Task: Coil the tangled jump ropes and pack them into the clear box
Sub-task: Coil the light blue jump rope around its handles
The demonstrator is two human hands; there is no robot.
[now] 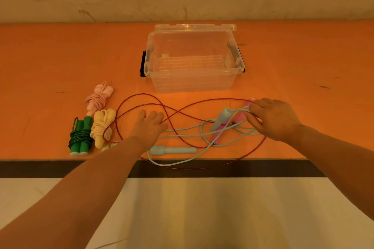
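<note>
**Operator:** First, head view, the only view supplied. Which hand is nearer the tangle?

**Checker:** Both reach it. The right hand [271, 119] lies over the right end of the tangle, where the pink handle [239, 116] and one pale blue handle [221, 118] cross. Its fingers are curled down onto the cords there. It appears to pinch the pale blue cord [202, 127], but the fingertips are hidden under the hand, so the grip is a judgement. The left hand [150, 125] is flat, fingers extended, resting on or just above the red cord [153, 105]. It holds nothing.

**Operator:** Axis of the work piece?

**Checker:** The two crossed handles run diagonally, near end lower left, far end under the right fingers. The second pale blue handle [173, 150] lies left to right near the table edge, closer to the left hand. Red loops spread across both, and one hangs past the table edge [60, 162].

**Operator:** Destination?

**Checker:** The clear box [192, 85] stands open and holds nothing, beyond the tangle, between the two hands. Three coiled ropes, pink [97, 99], yellow [101, 127] and green [80, 137], lie left of the tangle.

**Operator:** Limits of observation?

**Checker:** Which cord passes over which cannot be resolved. A small pale item beside the yellow coil is partly hidden by the left forearm.
</note>
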